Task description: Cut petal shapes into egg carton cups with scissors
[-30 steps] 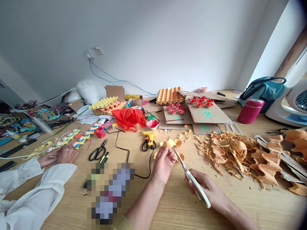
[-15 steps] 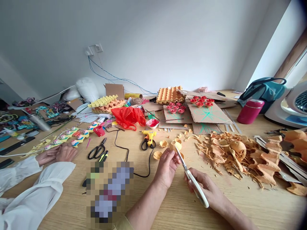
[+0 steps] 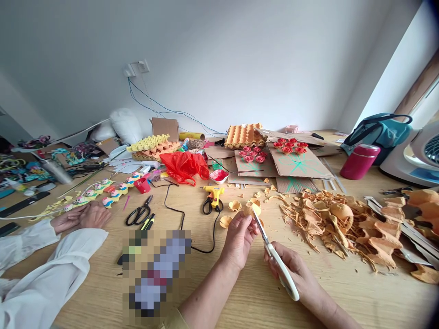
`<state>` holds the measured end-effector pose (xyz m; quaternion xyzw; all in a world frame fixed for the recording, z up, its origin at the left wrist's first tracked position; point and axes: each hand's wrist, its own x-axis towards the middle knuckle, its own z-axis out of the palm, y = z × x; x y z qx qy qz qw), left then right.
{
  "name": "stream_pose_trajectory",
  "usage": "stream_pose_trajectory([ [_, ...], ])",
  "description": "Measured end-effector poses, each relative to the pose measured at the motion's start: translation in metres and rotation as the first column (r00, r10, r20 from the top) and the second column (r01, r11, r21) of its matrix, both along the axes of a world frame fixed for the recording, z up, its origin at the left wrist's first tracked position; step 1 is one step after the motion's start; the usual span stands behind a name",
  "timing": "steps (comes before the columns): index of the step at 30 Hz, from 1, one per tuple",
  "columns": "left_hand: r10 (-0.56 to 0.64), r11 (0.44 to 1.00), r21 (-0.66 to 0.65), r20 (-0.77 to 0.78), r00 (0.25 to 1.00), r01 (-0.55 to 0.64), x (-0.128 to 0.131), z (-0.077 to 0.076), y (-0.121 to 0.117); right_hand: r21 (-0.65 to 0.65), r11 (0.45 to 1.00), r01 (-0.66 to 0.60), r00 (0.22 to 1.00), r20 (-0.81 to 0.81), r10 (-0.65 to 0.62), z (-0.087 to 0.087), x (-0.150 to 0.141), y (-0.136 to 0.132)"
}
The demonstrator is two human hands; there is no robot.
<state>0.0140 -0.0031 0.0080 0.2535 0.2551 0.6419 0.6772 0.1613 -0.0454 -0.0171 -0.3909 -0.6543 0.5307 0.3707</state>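
Note:
My left hand [image 3: 239, 237] is closed, pinching a small orange egg-carton cup [image 3: 249, 209] between thumb and fingers. My right hand [image 3: 291, 265] grips white-handled scissors [image 3: 284, 273], with its fingers through the handles. The blades point up and away, their tips against the cup's edge; how far they are apart is hard to see. Beside my left hand lie cut petal-edged cups [image 3: 235, 206] and a single cup [image 3: 225, 222]. Just beyond stands a yellow glue gun [image 3: 214, 194], with black-handled scissors partly under it.
Orange carton scraps [image 3: 318, 219] are heaped at right. Red paper flowers [image 3: 290, 145] sit on cardboard [image 3: 302, 167] at the back, near a red plastic bag [image 3: 185, 167]. At left, a co-worker's hands [image 3: 92, 215] rest by painted carton strips [image 3: 118, 194]. A pink flask [image 3: 360, 162] stands far right.
The view has shifted very slightly. Both hands keep nearly the same pose, with the scissors still at the cup's edge.

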Motion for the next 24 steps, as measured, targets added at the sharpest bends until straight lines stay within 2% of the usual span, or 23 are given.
stream_pose_trajectory([
  [6, -0.009, 1.000, 0.025, 0.008, 1.000, 0.009, 0.0010, 0.0003, -0.0007, -0.014, 0.999, 0.042, 0.998, -0.043, -0.042, -0.0046, -0.0028, -0.0034],
  [12, -0.007, 1.000, 0.017, 0.001, 1.000, 0.007, 0.0012, 0.0011, -0.0020, -0.038, 0.997, 0.071, 0.997, -0.020, -0.072, -0.0056, -0.0047, -0.0053],
  [16, -0.021, 0.999, -0.033, -0.150, 0.988, 0.016, 0.0019, 0.0037, -0.0034, 0.000, 0.994, 0.107, 0.994, 0.033, -0.107, -0.0052, -0.0075, -0.0037],
  [19, 0.017, 0.996, -0.075, -0.262, 0.965, -0.038, 0.0035, 0.0057, -0.0044, 0.062, 0.989, 0.134, 0.988, 0.065, -0.138, -0.0055, -0.0095, -0.0027],
  [24, 0.076, 0.990, -0.087, -0.304, 0.950, -0.108, 0.0067, 0.0078, -0.0074, 0.126, 0.981, 0.148, 0.976, 0.141, -0.166, -0.0055, -0.0105, -0.0031],
])
